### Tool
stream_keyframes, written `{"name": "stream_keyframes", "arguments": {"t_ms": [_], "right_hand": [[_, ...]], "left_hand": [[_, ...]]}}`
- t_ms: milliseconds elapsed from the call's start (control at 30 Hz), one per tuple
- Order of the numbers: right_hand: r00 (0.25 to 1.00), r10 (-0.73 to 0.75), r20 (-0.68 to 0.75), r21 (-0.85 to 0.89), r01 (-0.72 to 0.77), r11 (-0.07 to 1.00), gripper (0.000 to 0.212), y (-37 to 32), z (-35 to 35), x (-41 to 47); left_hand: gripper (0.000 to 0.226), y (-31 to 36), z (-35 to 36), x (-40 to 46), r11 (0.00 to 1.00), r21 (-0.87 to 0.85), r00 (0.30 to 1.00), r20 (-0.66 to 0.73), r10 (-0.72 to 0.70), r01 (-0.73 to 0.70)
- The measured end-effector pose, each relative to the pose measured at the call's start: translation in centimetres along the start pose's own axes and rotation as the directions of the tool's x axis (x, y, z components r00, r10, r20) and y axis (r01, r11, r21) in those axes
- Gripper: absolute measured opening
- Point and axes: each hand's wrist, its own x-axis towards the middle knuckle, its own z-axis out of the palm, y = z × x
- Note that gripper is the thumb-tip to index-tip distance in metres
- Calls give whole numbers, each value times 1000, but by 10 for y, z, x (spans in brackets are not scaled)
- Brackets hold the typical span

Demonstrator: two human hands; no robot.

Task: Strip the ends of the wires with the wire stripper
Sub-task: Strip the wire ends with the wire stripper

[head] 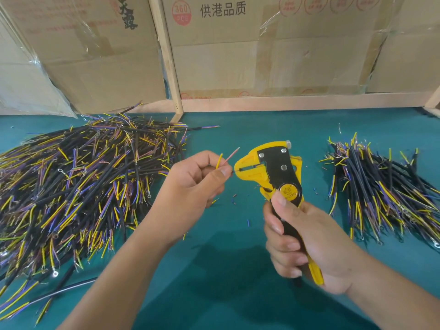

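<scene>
Right hand grips the handles of the yellow-and-black wire stripper, head up, over the green table. Left hand, just left of the stripper, pinches a cable with 1 thin wire end reaching into the stripper's jaws and yellow and pink cores sticking up. Big wire pile lies far left of the stripper, smaller pile right, cardboard boxes behind.
</scene>
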Motion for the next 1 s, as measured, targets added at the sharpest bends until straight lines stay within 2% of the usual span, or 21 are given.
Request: {"name": "stream_keyframes", "arguments": {"t_ms": [133,233,333,400,467,533,600,700,1000], "right_hand": [[1000,21,15,13,-21,1000,65,0,-2,1],[1000,10,17,68,-11,998,60,-2,-5,4],[993,-36,-112,173,56,983,49,-15,-16,7],[980,-62,-189,175,96,980,46,-24,-22,7],[984,-66,-167,184,97,978,42,-25,-23,7],[994,-64,-84,177,78,981,36,-19,-21,7],[999,-41,-27,141,45,989,36,-15,-19,7],[1000,-20,-24,86,22,996,36,-13,-19,7],[998,-31,53,78,27,997,43,-11,-21,5]], "left_hand": [[11,-1,-1,0,996,88,1000,0,31,-31],[17,-1,-3,2,995,100,998,-52,26,-20],[20,1,-19,6,999,37,979,-202,22,-15],[20,2,-25,7,999,37,973,-227,34,-27],[18,0,-22,6,996,91,985,-169,28,-13],[13,-4,-15,4,986,164,998,-66,-16,26],[11,-7,-13,4,984,170,998,28,-55,50],[10,-6,-14,4,984,174,992,110,-54,35],[14,-7,-12,4,977,212,993,107,-55,31]]}}
